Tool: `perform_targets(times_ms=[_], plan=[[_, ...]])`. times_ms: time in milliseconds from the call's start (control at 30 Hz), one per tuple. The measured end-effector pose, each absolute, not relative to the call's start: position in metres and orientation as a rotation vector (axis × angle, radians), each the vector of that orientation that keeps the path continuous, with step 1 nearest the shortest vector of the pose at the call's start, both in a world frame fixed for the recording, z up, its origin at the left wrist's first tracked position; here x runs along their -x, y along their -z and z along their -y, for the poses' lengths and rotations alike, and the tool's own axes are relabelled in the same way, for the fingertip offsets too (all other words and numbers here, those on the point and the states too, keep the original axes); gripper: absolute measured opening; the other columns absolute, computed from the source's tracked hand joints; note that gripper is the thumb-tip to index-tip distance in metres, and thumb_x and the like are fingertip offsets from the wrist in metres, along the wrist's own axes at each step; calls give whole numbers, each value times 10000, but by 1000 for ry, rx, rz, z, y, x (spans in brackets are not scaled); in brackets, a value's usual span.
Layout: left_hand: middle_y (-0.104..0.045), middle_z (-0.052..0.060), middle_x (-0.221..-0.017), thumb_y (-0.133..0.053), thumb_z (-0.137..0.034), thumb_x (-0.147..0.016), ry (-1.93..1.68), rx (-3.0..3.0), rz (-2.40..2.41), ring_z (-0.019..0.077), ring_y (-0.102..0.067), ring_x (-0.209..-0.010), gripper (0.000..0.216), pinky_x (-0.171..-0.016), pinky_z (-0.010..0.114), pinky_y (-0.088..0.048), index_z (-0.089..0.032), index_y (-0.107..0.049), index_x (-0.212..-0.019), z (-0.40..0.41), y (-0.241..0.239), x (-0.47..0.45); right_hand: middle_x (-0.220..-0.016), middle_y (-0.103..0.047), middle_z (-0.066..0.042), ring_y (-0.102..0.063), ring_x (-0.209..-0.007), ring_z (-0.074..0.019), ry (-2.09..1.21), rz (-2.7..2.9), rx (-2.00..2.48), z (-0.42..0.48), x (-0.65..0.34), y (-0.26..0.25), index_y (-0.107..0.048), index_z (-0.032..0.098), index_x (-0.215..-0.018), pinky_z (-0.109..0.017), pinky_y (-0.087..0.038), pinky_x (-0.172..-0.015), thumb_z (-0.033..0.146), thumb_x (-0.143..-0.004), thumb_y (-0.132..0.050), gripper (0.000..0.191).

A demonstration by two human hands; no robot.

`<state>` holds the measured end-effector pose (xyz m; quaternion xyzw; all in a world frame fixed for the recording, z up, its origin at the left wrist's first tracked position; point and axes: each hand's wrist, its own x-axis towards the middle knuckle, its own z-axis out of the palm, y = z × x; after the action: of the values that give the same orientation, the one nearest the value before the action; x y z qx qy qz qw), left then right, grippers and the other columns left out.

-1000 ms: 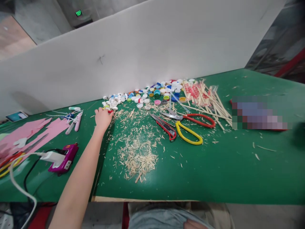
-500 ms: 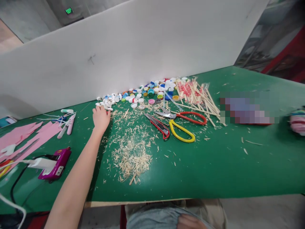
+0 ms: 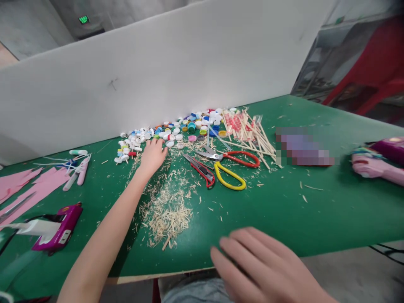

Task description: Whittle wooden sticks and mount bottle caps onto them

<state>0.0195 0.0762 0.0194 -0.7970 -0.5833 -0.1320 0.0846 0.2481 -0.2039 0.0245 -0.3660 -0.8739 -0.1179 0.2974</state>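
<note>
My left hand (image 3: 153,155) reaches far across the green table (image 3: 315,210) and rests at the near edge of a pile of bottle caps (image 3: 176,128), white and coloured, that lies along a white board (image 3: 173,75). Its fingers bend down among the white caps behind the back of the hand, so I cannot see whether they hold anything. My right hand (image 3: 261,269) hovers low at the near table edge, blurred, with the fingers stretched out and nothing in them.
A heap of wood shavings (image 3: 166,210) lies in front of me. Right of the left hand lie a red utility knife (image 3: 200,168), red-and-yellow scissors (image 3: 232,168) and wooden sticks (image 3: 249,130). A purple glue gun (image 3: 58,229) and pink paper (image 3: 28,185) lie at the left, a pink tool (image 3: 378,164) at the far right.
My left hand has moved right along the cap pile, away from the small red piece. My right hand has risen into view from my lap. The view has swung rightwards.
</note>
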Motion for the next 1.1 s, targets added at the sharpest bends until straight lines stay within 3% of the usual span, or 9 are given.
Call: perform_targets(times_ms=[133,233,333,500,733,900,1000,1100], plan=[[-590,159,-1183,-380,-306,-921,283,2354,1815,343,-483,-1135,381,-997,442,-414,-110,-566,-1190,-77,-14,-15,-839,-526,-53,-434,-764,-123,516,2354,1033,143,-232,-37,-565,137,-902,-288,-336,-681,181,-948,-399,178],[-594,158,-1208,-375,-318,-918,252,2336,1849,344,-485,-1140,391,-1004,442,-403,-118,-565,-1195,-76,-10,-9,-892,-517,-56,-451,-820,-147,588,2474,1203,103,-224,-30,-552,136,-922,-289,-339,-695,194,-932,-437,129],[-602,160,-1201,-376,-333,-917,259,2338,1852,327,-498,-1146,391,-1019,438,-392,-131,-574,-1187,-77,-8,-5,-1011,-528,-89,-475,-932,-199,571,2476,1452,84,-217,-20,-569,131,-994,-312,-362,-734,226,-943,-433,173],[-605,136,-1196,-368,-338,-934,409,2426,1765,311,-488,-1169,363,-1060,450,-361,-140,-581,-1153,-74,-19,-20,-1022,-521,-126,-474,-963,-232,575,2421,1667,88,-213,-5,-573,117,-1108,-346,-383,-767,261,-957,-407,267],[-602,81,-1182,-400,-319,-960,591,2742,1244,246,-492,-1107,299,-1028,409,-394,-177,-585,-1148,-47,-40,-91,-1103,-512,-160,-472,-1008,-251,483,2360,1808,80,-211,-3,-572,117,-1171,-367,-405,-791,269,-949,-420,308],[-620,86,-1156,-414,-241,-958,380,2835,798,244,-493,-1085,265,-953,382,-436,-144,-600,-1120,-49,-45,-159,-1014,-567,-184,-503,-980,-252,403,2376,1870,73,-209,4,-561,70,-1249,-374,-433,-787,253,-948,-418,380],[-622,100,-1164,-420,-185,-950,229,2837,572,245,-516,-1074,246,-919,375,-444,-133,-600,-1109,-54,-41,-198,-1164,-559,-204,-501,-1071,-278,385,2416,1818,66,-211,13,-572,82,-1272,-425,-451,-848,243,-944,-400,404],[-644,108,-1130,-452,-179,-943,190,2871,490,247,-530,-1076,245,-903,371,-439,-136,-594,-1137,-59,-34,-231,-1370,-454,-184,-425,-1244,-322,389,2437,1743,56,-215,28,-550,122,-1343,-532,-400,-986,223,-918,-400,462]])
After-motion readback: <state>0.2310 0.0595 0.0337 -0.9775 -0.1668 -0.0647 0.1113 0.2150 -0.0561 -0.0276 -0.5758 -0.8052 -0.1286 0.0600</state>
